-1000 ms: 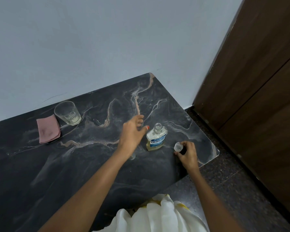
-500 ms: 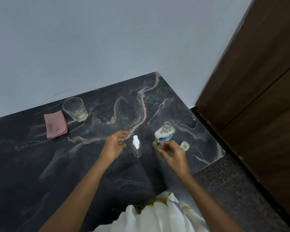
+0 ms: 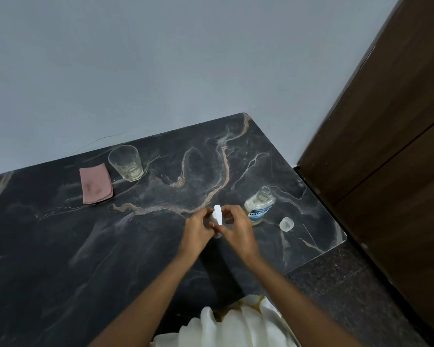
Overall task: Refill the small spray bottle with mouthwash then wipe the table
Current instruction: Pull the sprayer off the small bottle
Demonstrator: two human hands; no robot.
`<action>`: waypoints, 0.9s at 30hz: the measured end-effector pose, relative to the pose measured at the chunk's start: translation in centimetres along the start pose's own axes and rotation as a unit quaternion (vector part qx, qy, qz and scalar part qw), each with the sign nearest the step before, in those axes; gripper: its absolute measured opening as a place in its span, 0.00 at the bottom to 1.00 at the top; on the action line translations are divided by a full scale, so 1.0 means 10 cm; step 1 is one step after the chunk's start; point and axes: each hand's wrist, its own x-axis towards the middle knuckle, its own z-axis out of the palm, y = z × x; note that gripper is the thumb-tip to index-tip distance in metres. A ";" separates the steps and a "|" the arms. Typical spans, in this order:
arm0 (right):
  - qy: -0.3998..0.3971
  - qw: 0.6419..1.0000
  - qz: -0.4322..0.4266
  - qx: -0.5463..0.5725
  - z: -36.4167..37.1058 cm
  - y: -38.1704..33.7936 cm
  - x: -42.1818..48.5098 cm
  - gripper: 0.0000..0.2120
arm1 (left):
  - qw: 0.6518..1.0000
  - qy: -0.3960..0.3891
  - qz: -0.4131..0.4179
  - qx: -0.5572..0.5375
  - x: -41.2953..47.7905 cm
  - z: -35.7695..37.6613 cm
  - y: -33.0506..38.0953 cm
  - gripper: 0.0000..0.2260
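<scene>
Left hand (image 3: 195,230): gripping one spray bottle (image 3: 217,216).
Right hand (image 3: 237,230): gripping it too.
Worktop (image 3: 60,246): carrying one uncapped mouthwash bottle (image 3: 259,206), one cap (image 3: 286,224), one glass (image 3: 126,163), one cloth (image 3: 95,183).

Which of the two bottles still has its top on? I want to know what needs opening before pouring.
The small spray bottle, held between both hands, still wears its white top. The mouthwash bottle stands uncapped; its cap lies beside it.

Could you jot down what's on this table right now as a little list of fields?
spray bottle: small, white top, held upright between both hands
left hand: gripping the spray bottle
right hand: fingers on the spray bottle
mouthwash bottle: uncapped, standing right of the hands
cap: on the table, beside the mouthwash bottle
glass: far left
pink cloth: folded, beside the glass
table: dark marble
</scene>
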 end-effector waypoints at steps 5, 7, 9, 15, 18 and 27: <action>0.028 0.999 0.032 -0.017 0.09 -0.02 0.03 0.11 | 1.000 0.016 0.009 -0.003 0.00 0.03 -0.03 0.14; 0.038 0.998 0.040 -0.015 0.10 -0.03 0.04 0.10 | 1.000 0.018 0.011 -0.008 0.00 0.04 -0.04 0.13; 0.048 0.998 0.038 0.001 0.10 -0.03 0.05 0.08 | 1.000 0.019 0.012 -0.016 -0.01 0.04 -0.04 0.12; 0.043 0.998 0.032 0.042 0.09 -0.02 0.07 0.07 | 0.999 0.010 0.017 -0.032 -0.03 0.06 -0.06 0.15; 0.013 0.998 0.031 0.055 0.06 0.01 0.08 0.08 | 0.999 0.005 0.014 -0.044 -0.04 0.06 -0.08 0.13; -0.034 0.992 0.083 0.089 0.06 0.05 0.03 0.10 | 0.998 0.021 -0.004 -0.057 -0.03 0.07 -0.07 0.14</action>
